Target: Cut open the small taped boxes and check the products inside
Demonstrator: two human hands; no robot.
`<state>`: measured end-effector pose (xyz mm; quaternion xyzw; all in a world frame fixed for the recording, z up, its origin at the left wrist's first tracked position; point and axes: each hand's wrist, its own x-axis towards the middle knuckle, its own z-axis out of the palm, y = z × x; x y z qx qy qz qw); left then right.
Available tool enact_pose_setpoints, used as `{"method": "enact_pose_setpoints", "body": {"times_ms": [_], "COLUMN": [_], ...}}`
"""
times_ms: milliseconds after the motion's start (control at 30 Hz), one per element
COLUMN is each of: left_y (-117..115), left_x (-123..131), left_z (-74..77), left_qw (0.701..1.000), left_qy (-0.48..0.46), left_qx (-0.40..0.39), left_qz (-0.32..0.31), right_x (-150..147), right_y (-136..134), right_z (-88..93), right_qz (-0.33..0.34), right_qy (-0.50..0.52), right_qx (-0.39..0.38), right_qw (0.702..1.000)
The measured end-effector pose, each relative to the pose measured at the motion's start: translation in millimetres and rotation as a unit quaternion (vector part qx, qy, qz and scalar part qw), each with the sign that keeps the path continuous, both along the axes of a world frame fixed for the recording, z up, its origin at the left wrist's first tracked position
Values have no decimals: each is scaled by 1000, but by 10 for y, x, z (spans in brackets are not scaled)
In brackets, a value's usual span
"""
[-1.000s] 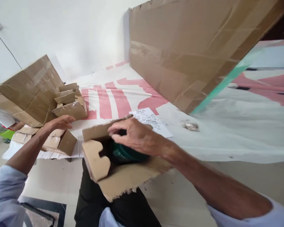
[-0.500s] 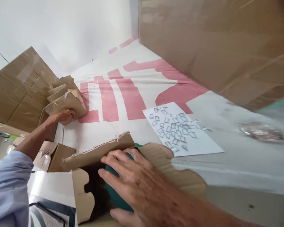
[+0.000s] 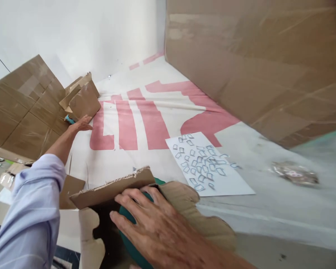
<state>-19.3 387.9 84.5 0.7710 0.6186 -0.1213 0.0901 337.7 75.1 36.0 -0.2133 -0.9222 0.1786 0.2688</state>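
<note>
In the foreground an open cardboard box (image 3: 85, 224) has its flaps folded out. My right hand (image 3: 154, 224) is spread over a dark green rounded object (image 3: 130, 243) in the box's opening, its fingers curved round the top and the thumb mostly cut off below. Farther off at the left, my left hand (image 3: 82, 124) has its fingers stretched out beside the lower edge of a small open carton (image 3: 85, 102); whether it touches is unclear. Just behind that hand, against the carton, shows a small blue item (image 3: 69, 119).
Large taped cardboard boxes stand at the left (image 3: 25, 104) and right (image 3: 254, 67). A paper sheet (image 3: 226, 183) bears many small rectangular outline pieces. To its right lies a clear plastic packet (image 3: 295, 173). White sheeting with red print (image 3: 128, 127) covers the surface.
The small carton has tipped and turned upward, slightly away from me. My left hand has come off its underside, fingers straightening, the forearm reaching further in. My right hand stays on the green object.
</note>
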Motion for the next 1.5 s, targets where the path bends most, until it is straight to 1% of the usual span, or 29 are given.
{"method": "enact_pose_setpoints", "body": {"times_ms": [67, 100, 133, 200, 233, 267, 300, 333, 367, 400, 433, 467, 500, 567, 600, 667, 733, 767, 833, 867, 933, 1000, 1033, 1100, 1200, 1300, 1367, 1433, 1500], "left_y": [-337, -572, -849, -1499, -1848, -2191, -2514, -2802, -3043, -3231, -3364, -3445, -3481, -3459, -3422, -3347, -3307, -3303, -3323, -3341, -3376, -3398, -3402, -3395, -3354, -3292, -3251, -3217, -3188], "left_x": [137, 199, 256, 356, 399, 438, 473, 505, 536, 563, 587, 606, 616, 605, 586, 535, 497, 496, 545, 600, 763, 956, 1042, 1154, 1124, 952, 853, 802, 790], "left_z": [207, 330, 458, 696, 786, 844, 867, 853, 805, 731, 640, 543, 450, 305, 261, 233, 273, 310, 397, 439, 504, 533, 535, 530, 539, 605, 672, 743, 821], "left_qw": [1000, 999, 998, 993, 989, 982, 976, 972, 973, 978, 984, 988, 990, 990, 988, 984, 974, 964, 932, 915, 885, 863, 852, 833, 807, 779, 757, 737, 721], "left_qy": [-6, -18, -33, -92, -117, -163, -194, -212, -211, -191, -168, -144, -125, -114, -118, -139, -178, -208, -289, -332, -407, -457, -473, -498, -533, -577, -612, -642, -665], "left_qx": [-19, -31, -43, -69, -78, -84, -88, -87, -74, -57, -28, 2, 30, 73, 85, 103, 133, 158, 207, 216, 196, 169, 170, 194, 230, 239, 229, 210, 190], "left_qz": [14, 15, 9, -24, -36, -41, -47, -51, -55, -61, -61, -59, -55, -44, -42, -38, -40, -46, -67, -81, -110, -136, -144, -144, -108, -59, -34, -22, -21], "right_x": [33, 37, 34, 7, -12, -32, -52, -70, -85, -95, -102, -102, -97, -66, -40, 26, 91, 114, 126, 112, 44, -53, -99, -165, -186, -202, -268, -375, -487], "right_y": [5, 15, 29, 65, 83, 99, 114, 128, 142, 157, 173, 189, 206, 233, 241, 238, 212, 194, 155, 137, 108, 94, 95, 117, 201, 315, 382, 429, 454], "right_z": [89, 138, 187, 281, 323, 360, 392, 421, 448, 478, 514, 559, 616, 769, 863, 1066, 1263, 1350, 1492, 1550, 1642, 1711, 1738, 1768, 1726, 1567, 1427, 1300, 1220], "right_qz": [1, 3, 9, 16, 13, 8, 3, -2, -5, -7, -10, -12, -15, -19, -23, -41, -73, -87, -103, -105, -98, -84, -76, -64, -61, -46, 1, 59, 90], "right_qy": [-10, -18, -28, -44, -51, -55, -55, -51, -43, -31, -14, 5, 25, 62, 79, 110, 137, 147, 155, 153, 148, 143, 146, 169, 240, 271, 250, 225, 224], "right_qx": [-29, -44, -58, -75, -78, -75, -68, -60, -53, -45, -38, -31, -26, -21, -21, -20, -20, -20, -25, -30, -42, -59, -66, -74, -77, -130, -192, -247, -282], "right_qw": [1000, 999, 998, 996, 996, 996, 996, 997, 998, 998, 999, 999, 999, 998, 996, 993, 988, 985, 982, 982, 983, 984, 984, 981, 966, 953, 949, 941, 929]}}
